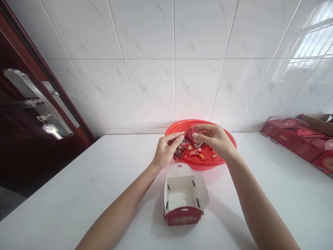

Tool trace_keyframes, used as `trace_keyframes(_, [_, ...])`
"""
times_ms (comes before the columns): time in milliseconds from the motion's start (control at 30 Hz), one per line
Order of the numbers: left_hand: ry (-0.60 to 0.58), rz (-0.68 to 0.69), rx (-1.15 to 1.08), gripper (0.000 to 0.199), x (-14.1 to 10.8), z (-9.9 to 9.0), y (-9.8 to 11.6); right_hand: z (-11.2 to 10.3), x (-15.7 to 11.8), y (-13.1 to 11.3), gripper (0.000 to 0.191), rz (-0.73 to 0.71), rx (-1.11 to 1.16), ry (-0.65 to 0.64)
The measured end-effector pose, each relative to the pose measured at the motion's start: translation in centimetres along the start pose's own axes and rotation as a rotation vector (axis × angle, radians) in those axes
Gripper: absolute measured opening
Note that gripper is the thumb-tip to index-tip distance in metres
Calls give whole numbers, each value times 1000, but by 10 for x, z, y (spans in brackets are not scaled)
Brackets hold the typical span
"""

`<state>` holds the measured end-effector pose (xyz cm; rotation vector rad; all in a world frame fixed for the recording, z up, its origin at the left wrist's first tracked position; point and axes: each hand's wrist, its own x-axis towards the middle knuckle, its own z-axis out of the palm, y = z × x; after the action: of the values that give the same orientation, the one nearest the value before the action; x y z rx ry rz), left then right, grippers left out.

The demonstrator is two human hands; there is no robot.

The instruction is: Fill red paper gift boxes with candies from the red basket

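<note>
In the head view, take the open box as the centre of your clock. It stands upright on the white bench, its flaps spread. The red basket is at 12 to 1 o'clock, close behind it, with small wrapped pieces inside. A row of red boxes stands at 2 o'clock, well apart.

The red packet is at 12 o'clock, above the basket. Your left hand has thumb and forefinger nearly together, pinching the packet's left edge. Your right hand holds its other side between thumb and bent fingers.

I judge the left pinch to be the weaker one, because it has only a small edge. If you pull there too hard, the wrapping may tear. If the right fingers loosen, the packet may fall among the pieces. Your left forearm is near the box; if you draw it back low, it could push the box.
</note>
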<state>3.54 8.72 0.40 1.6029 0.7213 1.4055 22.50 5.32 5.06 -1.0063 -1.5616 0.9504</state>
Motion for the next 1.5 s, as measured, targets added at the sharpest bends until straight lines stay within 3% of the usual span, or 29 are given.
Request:
trace_keyframes(600, [-87,62,27,30,-2,0,8,1,-1,-6,23,-86,-33,-20])
trace_keyframes(767, [-55,76,85,27,-4,0,8,2,-1,-6,24,-97,-12,-24])
trace_keyframes(1233, [-116,42,44,35,-5,0,13,3,-2,-6,25,-97,81,-56])
trace_keyframes(1500, [-65,105,30,31,-4,1,13,0,-3,-4,22,-74,145,-79])
